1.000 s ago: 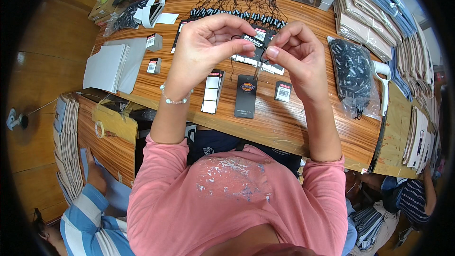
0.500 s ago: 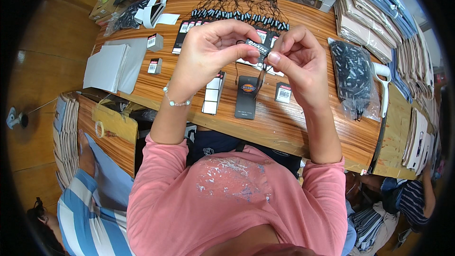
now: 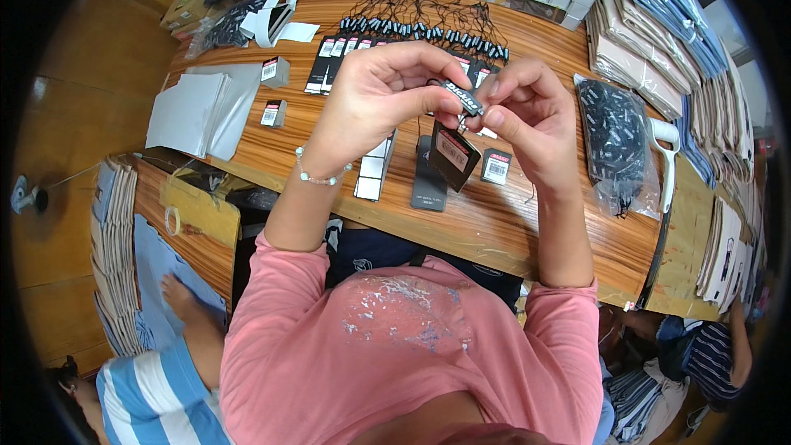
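Between thumb and fingers, my left hand (image 3: 387,86) pinches a black plastic tag seal (image 3: 460,97) with white lettering. My right hand (image 3: 531,111) grips the seal's other end, where the black cord meets it; its fingertips partly hide the joint. A dark hang tag (image 3: 455,155) with a barcode sticker dangles tilted below the seal. Under it on the table lies another dark hang tag (image 3: 428,189), partly covered. To its left is a strip of white stickers (image 3: 371,177), to its right a small pile of barcode cards (image 3: 496,166).
Corded seals (image 3: 424,31) spread above a row of hang tags (image 3: 321,66) at the back. Barcode card stacks (image 3: 273,113) and white paper (image 3: 185,115) lie left. On the right are a bag of seals (image 3: 614,136), a white tape dispenser (image 3: 666,156) and folded garments (image 3: 630,58).
The hang tag has swung round and now shows its barcode side below my hands. The seal has tilted down to the right, and my right hand has shifted slightly lower.
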{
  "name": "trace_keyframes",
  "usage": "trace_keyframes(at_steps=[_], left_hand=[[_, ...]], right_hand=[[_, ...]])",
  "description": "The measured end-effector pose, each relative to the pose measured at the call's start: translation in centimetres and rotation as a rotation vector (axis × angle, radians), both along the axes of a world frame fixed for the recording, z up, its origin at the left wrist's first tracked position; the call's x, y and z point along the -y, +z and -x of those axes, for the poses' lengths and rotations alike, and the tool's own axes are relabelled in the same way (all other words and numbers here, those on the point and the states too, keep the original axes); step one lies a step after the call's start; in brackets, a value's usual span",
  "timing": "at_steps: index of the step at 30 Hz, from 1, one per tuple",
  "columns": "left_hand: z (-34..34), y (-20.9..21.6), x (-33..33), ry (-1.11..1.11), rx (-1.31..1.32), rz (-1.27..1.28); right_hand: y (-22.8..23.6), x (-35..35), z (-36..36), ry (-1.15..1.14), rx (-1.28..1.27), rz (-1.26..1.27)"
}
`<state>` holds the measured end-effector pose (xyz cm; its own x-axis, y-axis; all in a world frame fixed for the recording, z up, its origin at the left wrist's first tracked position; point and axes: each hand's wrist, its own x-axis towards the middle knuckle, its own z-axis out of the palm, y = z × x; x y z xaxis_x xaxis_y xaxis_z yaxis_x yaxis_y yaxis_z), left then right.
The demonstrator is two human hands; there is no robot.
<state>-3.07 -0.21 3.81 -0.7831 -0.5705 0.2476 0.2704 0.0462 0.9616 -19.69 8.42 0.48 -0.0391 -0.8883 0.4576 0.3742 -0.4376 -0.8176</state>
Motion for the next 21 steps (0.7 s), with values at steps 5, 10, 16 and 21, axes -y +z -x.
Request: trace_keyframes(at_steps=[5,10,16,21], left_hand=[[0.3,-0.13,-0.49,0.071,-0.015,0.004],[0.43,0.14,-0.5,0.049,0.009,-0.012],[0.61,0.61,-0.81,0.041,0.035,0.011],[0.39,0.16,-0.17,0.018,0.014,-0.013]], right_hand=[[-0.53,-0.05,-0.64,-0.072,0.003,0.011],[-0.56,-0.02,-0.93,-0.137,-0.018,0.054],[-0.45,-0.22,-0.69,-0.128,0.003,0.045],[-0.13,-0.09,-0.29,-0.041,0.01,0.017]])
